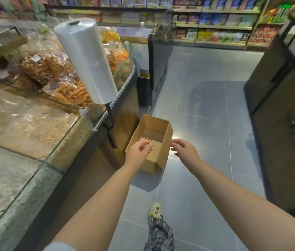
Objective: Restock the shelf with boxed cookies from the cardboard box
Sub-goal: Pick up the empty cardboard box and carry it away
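An open brown cardboard box (158, 134) stands on the grey tiled floor beside the base of a glass counter; its inside looks empty. My left hand (139, 151) hovers over the box's near left rim with fingers loosely curled and nothing in them. My right hand (183, 148) reaches to the box's right wall, fingertips at its top edge, and holds nothing. No cookie boxes show near the hands. Stocked shelves (215, 31) line the far wall.
A glass display counter (67, 142) with bagged snacks runs along the left, with a roll of plastic bags (87, 60) on a post at its edge. A dark cabinet (287, 115) stands on the right. My foot (155, 211) is on the floor below the box.
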